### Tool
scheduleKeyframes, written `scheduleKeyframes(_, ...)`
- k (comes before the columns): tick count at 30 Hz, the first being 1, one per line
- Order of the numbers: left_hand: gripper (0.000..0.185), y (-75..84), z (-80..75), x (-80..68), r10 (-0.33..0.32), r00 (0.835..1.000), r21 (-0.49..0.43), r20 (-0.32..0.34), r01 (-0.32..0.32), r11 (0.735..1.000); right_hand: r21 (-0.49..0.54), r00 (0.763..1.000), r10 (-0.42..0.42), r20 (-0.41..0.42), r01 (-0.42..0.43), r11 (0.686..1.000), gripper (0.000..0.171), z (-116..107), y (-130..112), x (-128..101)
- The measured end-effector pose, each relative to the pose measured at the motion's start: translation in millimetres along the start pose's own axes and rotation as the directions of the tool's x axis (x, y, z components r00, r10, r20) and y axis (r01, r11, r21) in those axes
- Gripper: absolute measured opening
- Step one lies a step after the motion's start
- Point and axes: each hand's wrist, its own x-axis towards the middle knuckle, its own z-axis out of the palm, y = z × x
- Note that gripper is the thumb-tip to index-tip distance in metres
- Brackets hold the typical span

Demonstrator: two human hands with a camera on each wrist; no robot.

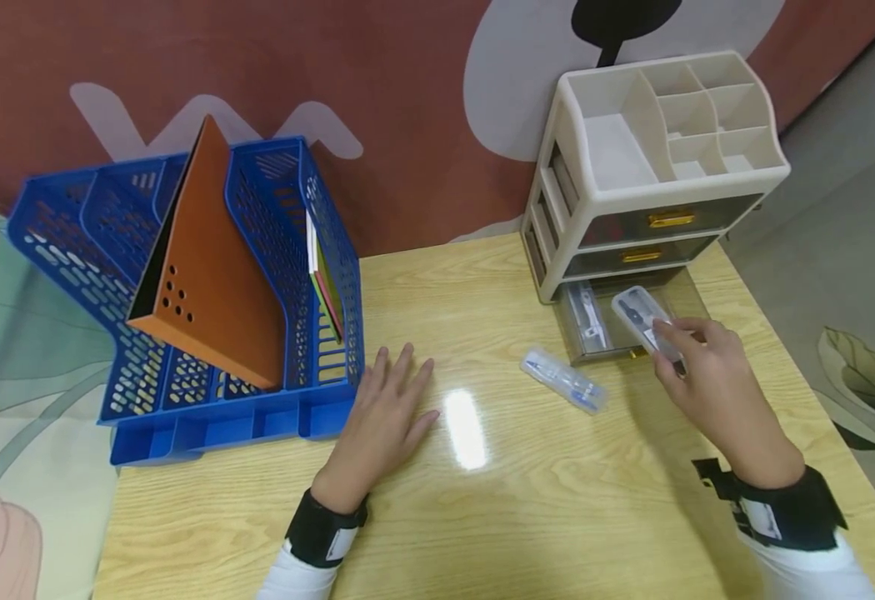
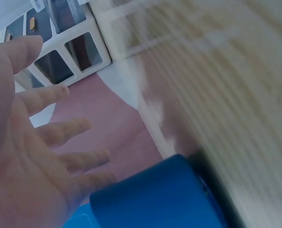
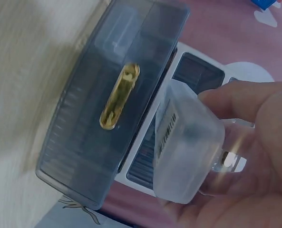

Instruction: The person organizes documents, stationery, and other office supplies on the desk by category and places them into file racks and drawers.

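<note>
Head view: right hand (image 1: 715,375) pinching a clear plastic case (image 1: 643,321) over the open bottom drawer (image 1: 595,329) of a beige desk organizer (image 1: 632,175) at the desk's (image 1: 557,500) far right corner, a second clear case (image 1: 563,381) lying mid-desk, left hand (image 1: 385,417) flat with fingers spread beside the blue file rack (image 1: 205,292) at the left edge. Left wrist view, blurred: left hand (image 2: 31,156) with fingers wide, holding nothing, above the blue rack's rim (image 2: 160,199). Right wrist view: fingers (image 3: 245,102) curled round the clear case (image 3: 188,147) just beside the smoky drawer front with gold handle (image 3: 119,97); likely risk, the smooth case slipping from a light pinch or catching on the drawer's edge and dropping to the desk.
</note>
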Motion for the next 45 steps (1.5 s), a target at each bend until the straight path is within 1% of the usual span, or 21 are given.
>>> scheduleKeyframes(5, 0.069, -1.3, -2.1, -2.0, -0.027, 1.000, -0.002, 0.012, 0.027, 1.000, -0.019, 0.998, -0.047, 0.051, 0.048, 0.999, 0.040, 1, 15, 18)
scheduleKeyframes(8, 0.070, -2.1, -2.4, -2.2, -0.039, 0.999, -0.005, 0.020, 0.040, 0.999, -0.020, 0.993, -0.064, 0.099, 0.066, 0.998, 0.036, 1, 23, 29)
scheduleKeyframes(11, 0.070, -2.3, -2.5, -2.1, -0.040, 0.999, -0.002, 0.028, 0.040, 0.999, -0.022, 0.984, -0.041, 0.173, 0.045, 0.999, 0.035, 0, 29, 39)
scheduleKeyframes(15, 0.070, -1.5, -3.6, -2.7, -0.036, 0.999, 0.002, 0.022, 0.036, 0.999, -0.022, 0.963, 0.003, 0.269, 0.003, 1.000, 0.037, 3, 33, 54)
scheduleKeyframes(21, 0.071, -0.7, -4.3, -3.9, -0.026, 1.000, 0.008, -0.001, 0.026, 1.000, 0.025, 0.943, -0.005, 0.332, -0.004, 1.000, 0.039, 13, 35, 75)
scheduleKeyframes(23, 0.072, -0.5, -4.1, -4.1, -0.021, 1.000, 0.011, -0.008, 0.021, 1.000, 0.034, 0.936, 0.006, 0.352, -0.019, 0.999, 0.039, 17, 36, 79)
scheduleKeyframes(26, 0.072, -0.2, -4.3, -4.5, -0.016, 1.000, 0.019, -0.016, 0.016, 1.000, 0.045, 0.930, 0.030, 0.367, -0.051, 0.998, 0.036, 23, 36, 83)
scheduleKeyframes(30, 0.072, 0.7, -6.1, -5.1, -0.015, 1.000, 0.021, -0.014, 0.016, 1.000, 0.035, 0.933, 0.069, 0.354, -0.086, 0.996, 0.035, 33, 36, 84)
scheduleKeyframes(31, 0.072, 0.8, -6.6, -5.2, -0.016, 1.000, 0.023, -0.013, 0.017, 1.000, 0.030, 0.934, 0.076, 0.348, -0.092, 0.995, 0.036, 36, 35, 84)
scheduleKeyframes(33, 0.071, 1.2, -7.5, -5.7, -0.015, 1.000, 0.025, -0.010, 0.015, 1.000, 0.035, 0.930, 0.103, 0.354, -0.124, 0.992, 0.039, 40, 34, 84)
scheduleKeyframes(36, 0.071, 2.0, -8.3, -6.2, -0.008, 1.000, 0.025, -0.008, 0.008, 1.000, 0.065, 0.906, 0.143, 0.399, -0.183, 0.981, 0.047, 44, 33, 84)
scheduleKeyframes(39, 0.071, 2.4, -8.1, -6.3, -0.002, 1.000, 0.023, -0.007, 0.002, 1.000, 0.091, 0.875, 0.180, 0.450, -0.245, 0.965, 0.052, 46, 32, 84)
scheduleKeyframes(41, 0.070, 2.6, -8.2, -6.2, -0.002, 1.000, 0.021, -0.007, 0.002, 1.000, 0.096, 0.866, 0.194, 0.461, -0.267, 0.959, 0.053, 48, 31, 84)
scheduleKeyframes(45, 0.070, 2.5, -8.7, -6.0, -0.006, 1.000, 0.024, -0.005, 0.006, 1.000, 0.093, 0.860, 0.207, 0.466, -0.280, 0.955, 0.054, 50, 31, 85)
